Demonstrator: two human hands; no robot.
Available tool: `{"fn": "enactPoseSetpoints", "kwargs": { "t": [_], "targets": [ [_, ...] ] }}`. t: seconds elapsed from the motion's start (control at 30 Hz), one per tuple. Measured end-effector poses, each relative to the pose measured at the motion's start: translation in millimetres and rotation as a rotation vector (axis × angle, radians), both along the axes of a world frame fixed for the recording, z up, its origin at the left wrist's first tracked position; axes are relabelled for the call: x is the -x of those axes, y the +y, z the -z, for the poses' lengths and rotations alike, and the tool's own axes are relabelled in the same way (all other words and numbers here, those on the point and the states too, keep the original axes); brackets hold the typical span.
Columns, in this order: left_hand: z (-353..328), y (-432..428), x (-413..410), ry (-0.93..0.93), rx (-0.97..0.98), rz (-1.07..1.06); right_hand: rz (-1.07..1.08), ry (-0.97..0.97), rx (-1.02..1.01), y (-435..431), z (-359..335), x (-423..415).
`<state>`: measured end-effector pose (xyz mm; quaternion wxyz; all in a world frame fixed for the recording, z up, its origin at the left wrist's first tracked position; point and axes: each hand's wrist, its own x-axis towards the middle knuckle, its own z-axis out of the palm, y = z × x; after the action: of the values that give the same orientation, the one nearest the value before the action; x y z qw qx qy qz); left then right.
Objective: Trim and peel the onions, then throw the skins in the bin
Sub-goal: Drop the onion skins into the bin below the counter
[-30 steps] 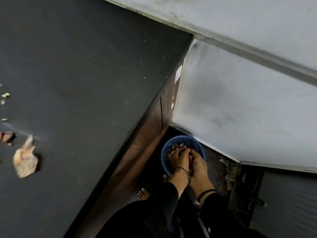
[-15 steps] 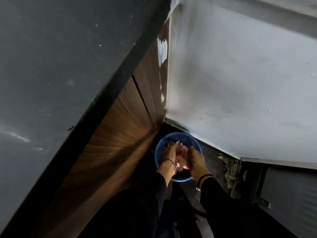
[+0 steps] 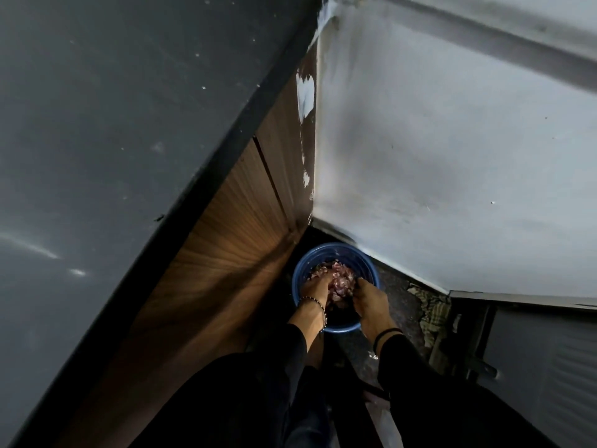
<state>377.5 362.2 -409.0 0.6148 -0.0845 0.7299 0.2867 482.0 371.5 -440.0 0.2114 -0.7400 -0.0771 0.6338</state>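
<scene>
Left hand (image 3: 318,287) is down inside the bin (image 3: 298,279), fingers pointing into the pile of skins (image 3: 339,279). Fingertips are buried, so I cannot tell whether it grips any. Right hand (image 3: 370,297) is at the bin's right side, knuckles up, fingers bent over the edge of the pile. Cannot tell either whether it is holding or has let go. Skins lie between the two hands, inside the bin, pink-purple and heaped.

Progress, as I judge it: this is the last step, skins going into the bin. No onions or knife in view, so trimming and peeling cannot be checked from here. Possibly left to do: shake off the last bits, and pick up any scraps elsewhere.

Around the bin:
- wooden cabinet (image 3: 232,240) just to its left, dark counter (image 3: 113,124) overhanging above that
- white wall (image 3: 452,156) close behind it
- crumpled cloth (image 3: 429,315) on the floor to its right

The bin is wedged in the corner between cabinet and wall. Access is from above only and tight for two hands, though nothing blocks its mouth.
</scene>
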Motion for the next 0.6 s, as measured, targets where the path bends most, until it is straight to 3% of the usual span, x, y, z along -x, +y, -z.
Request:
{"fn": "enactPoseSetpoints", "kwargs": {
  "t": [0.33, 0.5, 0.6],
  "targets": [
    [-121.6, -15.6, 11.4, -0.016, -0.061, 0.182, -0.251, 0.017, -0.019, -18.0, -109.2, 13.9],
    [-203.6, -22.6, 17.3, 0.062, -0.147, 0.242, -0.347, 0.022, -0.124, -15.4, -188.6, 32.8],
    [-249.1, -32.6, 24.0, 0.171, -0.235, 0.317, -0.459, -0.059, -0.309, -21.9, -247.9, 39.0]
  ]
}}
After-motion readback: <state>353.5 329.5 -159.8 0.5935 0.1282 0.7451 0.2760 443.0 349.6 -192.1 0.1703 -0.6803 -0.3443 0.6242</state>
